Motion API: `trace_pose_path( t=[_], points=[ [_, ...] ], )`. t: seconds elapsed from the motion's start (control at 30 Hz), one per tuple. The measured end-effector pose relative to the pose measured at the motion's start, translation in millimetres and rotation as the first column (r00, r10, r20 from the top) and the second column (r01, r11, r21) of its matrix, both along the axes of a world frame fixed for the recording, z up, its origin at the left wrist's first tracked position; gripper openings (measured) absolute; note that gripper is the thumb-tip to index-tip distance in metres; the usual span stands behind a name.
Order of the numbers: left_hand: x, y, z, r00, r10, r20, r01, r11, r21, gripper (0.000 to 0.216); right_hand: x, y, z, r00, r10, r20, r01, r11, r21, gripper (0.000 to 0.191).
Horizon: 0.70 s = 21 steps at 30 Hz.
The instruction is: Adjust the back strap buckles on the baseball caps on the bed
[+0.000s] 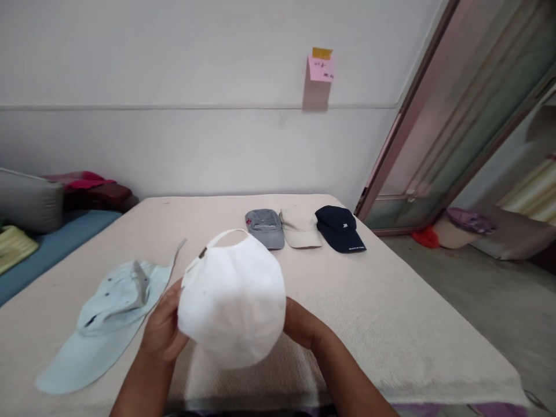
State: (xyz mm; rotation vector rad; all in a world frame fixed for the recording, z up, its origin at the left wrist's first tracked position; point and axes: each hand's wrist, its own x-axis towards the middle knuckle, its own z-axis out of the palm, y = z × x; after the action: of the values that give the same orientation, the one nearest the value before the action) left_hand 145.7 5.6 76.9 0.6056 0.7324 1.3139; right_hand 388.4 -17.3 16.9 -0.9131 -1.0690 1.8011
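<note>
A white baseball cap [234, 295] is held up in front of me, its back strap and opening toward the far side. My left hand [165, 324] grips its left edge, thumb and fingers partly behind the cap. On the other side, my right hand [299, 324] holds the right edge, with its fingertips hidden by the cap. To the left of my left hand lies a pale mint cap [117, 313], crumpled, with its brim toward me and its strap loose.
Along the far edge of the covered table [391, 324] sit a grey cap [266, 229], a beige cap [300, 229] and a navy cap [339, 229] in a row. A pink note [321, 68] is taped to the wall. A grey cushion [30, 200] lies at the left.
</note>
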Motion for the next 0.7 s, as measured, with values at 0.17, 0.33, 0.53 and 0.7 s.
trace_pose_path(
  t=[0.17,0.33,0.53,0.7],
  points=[
    [-0.2,-21.8,-11.2,0.935,-0.353,-0.047,0.35,0.935,-0.052,0.038,3.1,11.3,18.3,0.995,-0.089,-0.035,0.091,0.994,0.055,0.024],
    [1.0,-31.7,-5.0,0.93,-0.367,-0.016,0.366,0.929,-0.057,0.042,10.9,5.5,24.2,0.967,-0.091,-0.238,0.114,0.99,0.081,0.026],
    [9.3,-32.5,6.5,0.995,-0.102,0.023,0.103,0.993,-0.053,0.035,12.1,-6.3,11.6,0.964,0.201,-0.174,-0.204,0.979,-0.002,0.033],
    [11.7,-26.2,-4.5,0.993,0.09,-0.077,-0.102,0.978,-0.181,0.016,4.9,-9.3,5.7,0.948,0.302,-0.096,-0.313,0.94,-0.137,0.03]
  ],
)
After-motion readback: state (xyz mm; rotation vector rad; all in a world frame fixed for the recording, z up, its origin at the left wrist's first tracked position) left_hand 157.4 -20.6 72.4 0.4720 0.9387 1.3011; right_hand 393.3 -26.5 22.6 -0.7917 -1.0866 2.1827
